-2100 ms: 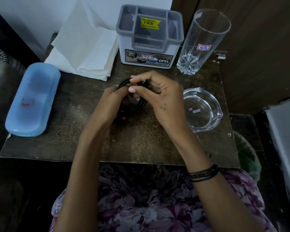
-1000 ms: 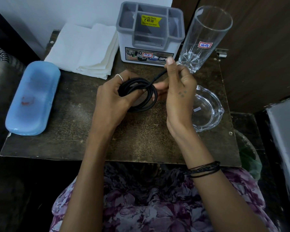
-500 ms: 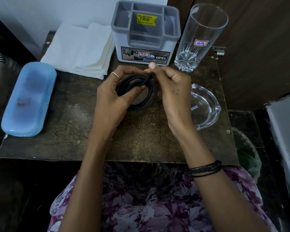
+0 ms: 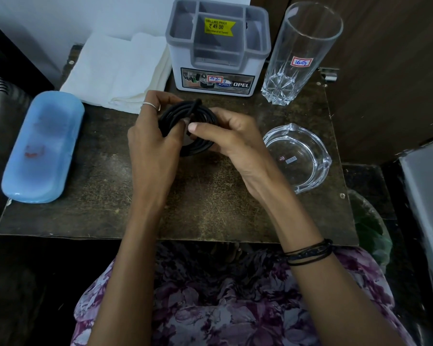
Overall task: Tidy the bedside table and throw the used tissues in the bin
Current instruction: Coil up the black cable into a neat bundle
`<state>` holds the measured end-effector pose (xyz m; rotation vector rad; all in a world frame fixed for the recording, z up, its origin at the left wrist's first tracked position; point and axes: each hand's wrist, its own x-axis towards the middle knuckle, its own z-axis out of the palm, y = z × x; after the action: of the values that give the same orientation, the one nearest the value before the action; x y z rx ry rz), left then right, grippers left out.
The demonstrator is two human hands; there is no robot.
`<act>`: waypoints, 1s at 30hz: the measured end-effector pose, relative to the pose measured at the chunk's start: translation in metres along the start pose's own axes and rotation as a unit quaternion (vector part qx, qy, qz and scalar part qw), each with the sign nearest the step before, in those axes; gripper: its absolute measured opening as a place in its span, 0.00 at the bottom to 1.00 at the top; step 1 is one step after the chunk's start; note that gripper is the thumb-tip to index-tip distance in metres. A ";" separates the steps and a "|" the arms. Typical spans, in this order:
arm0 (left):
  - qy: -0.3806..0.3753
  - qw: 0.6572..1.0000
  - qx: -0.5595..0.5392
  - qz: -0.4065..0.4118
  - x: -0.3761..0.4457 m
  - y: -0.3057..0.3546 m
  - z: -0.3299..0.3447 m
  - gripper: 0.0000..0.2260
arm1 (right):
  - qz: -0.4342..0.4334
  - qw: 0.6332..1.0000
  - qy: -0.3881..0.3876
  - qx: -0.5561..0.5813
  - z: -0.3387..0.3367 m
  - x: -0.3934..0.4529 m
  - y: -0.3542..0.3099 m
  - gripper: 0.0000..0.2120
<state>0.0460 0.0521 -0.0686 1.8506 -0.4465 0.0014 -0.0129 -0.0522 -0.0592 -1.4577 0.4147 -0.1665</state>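
A coiled black cable (image 4: 185, 128) is held above the middle of the surface (image 4: 210, 196), the left hand (image 4: 153, 143) with its grip closed around the coil's left side and the right hand (image 4: 225, 138) pinching the loops from the right. Behind stand tissues (image 4: 118, 71), an organiser (image 4: 218, 46) and a glass (image 4: 303, 51). An ashtray (image 4: 298, 158) sits right, a blue case (image 4: 43, 146) left, the bin (image 4: 370, 226) beside the surface's right edge.

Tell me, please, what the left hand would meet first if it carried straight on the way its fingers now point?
Probably the grey-and-white organiser. The left hand, gripping the coiled black cable, points away from the person and slightly right, toward the organiser's front wall. The folded tissues lie just left of that line; depth is uncertain.
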 end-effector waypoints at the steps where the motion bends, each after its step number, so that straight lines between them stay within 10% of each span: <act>1: -0.002 1.000 -0.003 -0.001 -0.001 0.001 0.000 0.11 | 0.005 1.000 0.000 0.009 0.000 -0.001 -0.001 0.06; 15: -0.001 0.997 -0.057 -0.049 0.004 -0.003 -0.004 0.05 | 0.013 0.975 -0.072 0.211 0.002 -0.001 0.002 0.18; 30: -0.060 0.995 -0.024 -0.077 0.003 -0.002 -0.002 0.08 | -0.156 0.977 0.124 -0.072 0.015 -0.002 0.014 0.06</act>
<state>0.0499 0.0534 -0.0690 1.8397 -0.3811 -0.2241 -0.0111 -0.0362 -0.0713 -1.6474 0.4034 -0.5862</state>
